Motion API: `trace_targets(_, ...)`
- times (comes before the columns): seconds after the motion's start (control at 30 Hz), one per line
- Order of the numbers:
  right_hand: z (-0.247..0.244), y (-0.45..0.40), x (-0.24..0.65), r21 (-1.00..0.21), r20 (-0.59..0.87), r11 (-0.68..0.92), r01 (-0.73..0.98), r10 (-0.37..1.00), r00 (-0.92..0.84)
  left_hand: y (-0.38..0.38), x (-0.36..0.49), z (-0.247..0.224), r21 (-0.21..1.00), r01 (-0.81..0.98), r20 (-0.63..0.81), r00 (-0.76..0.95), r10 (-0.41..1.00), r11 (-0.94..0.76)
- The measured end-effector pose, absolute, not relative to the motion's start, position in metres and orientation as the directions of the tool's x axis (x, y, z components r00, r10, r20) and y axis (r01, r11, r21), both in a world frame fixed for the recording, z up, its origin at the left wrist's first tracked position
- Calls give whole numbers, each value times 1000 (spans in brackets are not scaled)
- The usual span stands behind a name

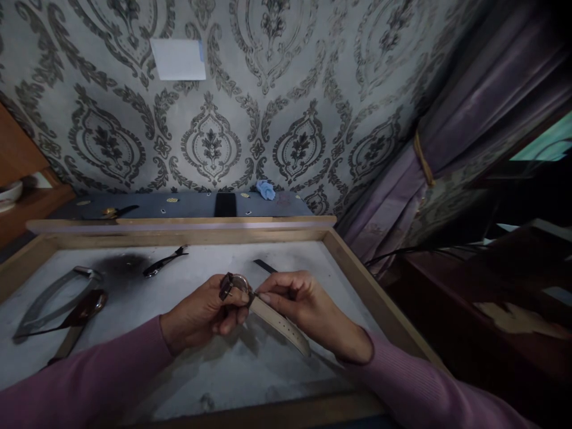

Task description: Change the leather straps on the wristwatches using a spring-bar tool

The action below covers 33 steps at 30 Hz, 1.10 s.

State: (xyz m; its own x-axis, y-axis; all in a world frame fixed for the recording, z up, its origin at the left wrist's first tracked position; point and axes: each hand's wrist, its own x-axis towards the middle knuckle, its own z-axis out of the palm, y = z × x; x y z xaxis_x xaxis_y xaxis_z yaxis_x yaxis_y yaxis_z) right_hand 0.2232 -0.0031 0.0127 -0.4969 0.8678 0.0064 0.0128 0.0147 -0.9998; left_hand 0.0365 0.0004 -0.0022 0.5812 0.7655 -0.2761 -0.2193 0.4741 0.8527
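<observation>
My left hand (pixel 203 313) is closed around a wristwatch (pixel 240 282), holding its round case between thumb and fingers. A short brown strap piece with a buckle (pixel 226 289) stands up at the case's left side. From the other side a long strap (pixel 280 325) hangs down to the right, its pale, punched inner face toward me. My right hand (pixel 301 301) pinches with thumb and forefinger where this strap meets the case. Whether a small part or tool is also between those fingertips, I cannot tell. Both hands are above the white worktop.
A wooden rim (pixel 187 237) surrounds the white worktop (pixel 179 381). Pliers (pixel 166 262) lie at the back left. A grey metal frame (pixel 42 304) and a brown strap-like piece (pixel 84 310) lie at the left. Behind my right hand is a dark flat strip (pixel 264 266). A blue crumpled cloth (pixel 266 190) sits on the back ledge.
</observation>
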Motion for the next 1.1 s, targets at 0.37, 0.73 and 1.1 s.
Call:
trace_targets(0.37,13,-5,226,-994,40,81,70,886,-462,1,36,-4,821,-281,-250,605,756,497)
trace_targets(0.73,15,-6,224,-986,69,130,103,888,-455,0,36,-9,812,-305,-261,572,777,497)
trace_targets(1.1,15,-7,222,-998,-9,15,53,897,-442,0,35,-12,816,-291,-248,604,758,499)
